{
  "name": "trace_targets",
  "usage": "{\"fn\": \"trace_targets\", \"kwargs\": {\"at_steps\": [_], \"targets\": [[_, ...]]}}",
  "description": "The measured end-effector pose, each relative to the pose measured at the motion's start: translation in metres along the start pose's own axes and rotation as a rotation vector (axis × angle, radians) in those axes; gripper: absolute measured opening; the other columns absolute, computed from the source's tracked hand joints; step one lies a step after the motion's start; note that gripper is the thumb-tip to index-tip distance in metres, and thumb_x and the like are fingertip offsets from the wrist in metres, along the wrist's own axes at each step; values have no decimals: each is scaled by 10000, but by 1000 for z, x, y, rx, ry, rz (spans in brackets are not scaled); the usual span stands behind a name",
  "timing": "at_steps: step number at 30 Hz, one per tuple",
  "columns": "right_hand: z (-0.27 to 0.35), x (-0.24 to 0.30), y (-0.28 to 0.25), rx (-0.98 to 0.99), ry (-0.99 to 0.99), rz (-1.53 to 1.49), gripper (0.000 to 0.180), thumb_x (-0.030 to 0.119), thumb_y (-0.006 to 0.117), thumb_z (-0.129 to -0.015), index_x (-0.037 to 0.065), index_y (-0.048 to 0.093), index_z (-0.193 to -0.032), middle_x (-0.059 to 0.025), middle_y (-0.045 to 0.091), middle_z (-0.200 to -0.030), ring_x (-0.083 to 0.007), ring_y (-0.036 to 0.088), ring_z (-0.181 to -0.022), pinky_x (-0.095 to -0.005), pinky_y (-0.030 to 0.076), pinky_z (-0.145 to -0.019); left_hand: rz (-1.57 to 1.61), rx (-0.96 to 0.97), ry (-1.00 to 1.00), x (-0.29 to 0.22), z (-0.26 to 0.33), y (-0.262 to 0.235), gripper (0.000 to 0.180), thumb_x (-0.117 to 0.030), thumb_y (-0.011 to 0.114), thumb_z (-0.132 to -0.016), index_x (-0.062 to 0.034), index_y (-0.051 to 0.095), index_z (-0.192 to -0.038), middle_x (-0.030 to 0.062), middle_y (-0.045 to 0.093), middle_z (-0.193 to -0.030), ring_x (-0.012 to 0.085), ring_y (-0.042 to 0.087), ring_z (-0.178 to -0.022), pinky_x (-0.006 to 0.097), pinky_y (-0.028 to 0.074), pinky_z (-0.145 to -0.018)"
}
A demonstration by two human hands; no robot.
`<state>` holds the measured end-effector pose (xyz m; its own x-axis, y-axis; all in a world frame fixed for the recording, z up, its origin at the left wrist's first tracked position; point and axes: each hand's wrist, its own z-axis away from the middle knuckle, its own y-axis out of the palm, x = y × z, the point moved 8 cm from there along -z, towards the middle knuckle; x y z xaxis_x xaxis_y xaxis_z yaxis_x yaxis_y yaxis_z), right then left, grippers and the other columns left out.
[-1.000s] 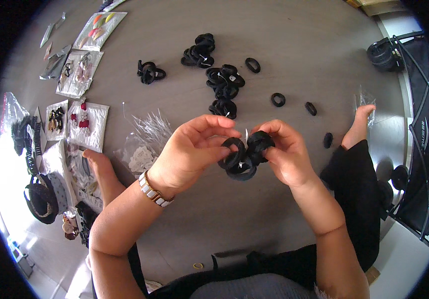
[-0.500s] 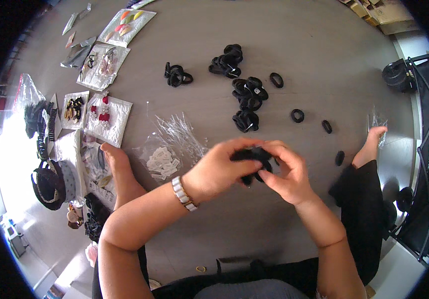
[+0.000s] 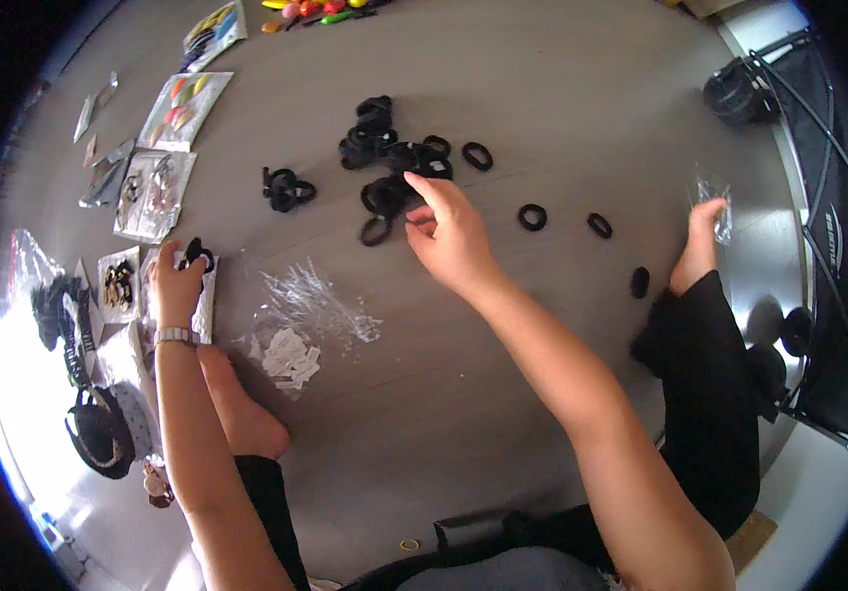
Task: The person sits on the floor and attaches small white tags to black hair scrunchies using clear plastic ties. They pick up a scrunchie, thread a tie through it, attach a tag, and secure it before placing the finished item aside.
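Observation:
My left hand (image 3: 177, 286) reaches out to the left, over a silvery packet (image 3: 204, 305). A black hair tie (image 3: 197, 256) shows between its thumb and fingers. My right hand (image 3: 451, 234) is at the near side of a dark cluster of black hair ties (image 3: 394, 197), its index finger stretched over them and its thumb apart; I see nothing held in it. More bunched hair ties (image 3: 374, 123) lie just beyond, and a smaller bunch (image 3: 289, 190) sits to the left. Single hair ties (image 3: 532, 218) are scattered to the right.
Clear plastic fasteners (image 3: 305, 300) and a pile of white tags (image 3: 291, 358) lie between my arms. Packets of accessories (image 3: 182, 110) line the left side. A black-framed rack (image 3: 823, 227) stands at the right. My bare feet (image 3: 237, 404) flank the work area.
My hands have parted from the bunch they held together. The left has swung out to the packets with a black hair tie; the right has moved forward to the cluster. The view has shifted.

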<state>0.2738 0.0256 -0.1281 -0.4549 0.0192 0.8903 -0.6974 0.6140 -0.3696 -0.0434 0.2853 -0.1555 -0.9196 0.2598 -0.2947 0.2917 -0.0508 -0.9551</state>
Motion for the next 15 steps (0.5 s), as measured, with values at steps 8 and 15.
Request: {"fn": "trace_targets", "kwargs": {"at_steps": [8,15], "targets": [[4,-52,-139,136,173,620,232,121,669,-677,50,610,-891,-91,588,-831,-213,597,-716,-321,480,-641,112,-142,569,-161,69,-8,386,-99,624,-688,-72,537,-1063,129,528,-1049,276,489,-996,390,377,-874],[37,-55,-126,25,-69,708,69,96,617,-645,75,552,-646,-59,559,-833,-251,565,-753,-353,463,-629,569,408,879,-320,234,49,268,-79,640,-692,-9,570,-942,120,573,-831,247,581,-718,327,472,-613]]}}
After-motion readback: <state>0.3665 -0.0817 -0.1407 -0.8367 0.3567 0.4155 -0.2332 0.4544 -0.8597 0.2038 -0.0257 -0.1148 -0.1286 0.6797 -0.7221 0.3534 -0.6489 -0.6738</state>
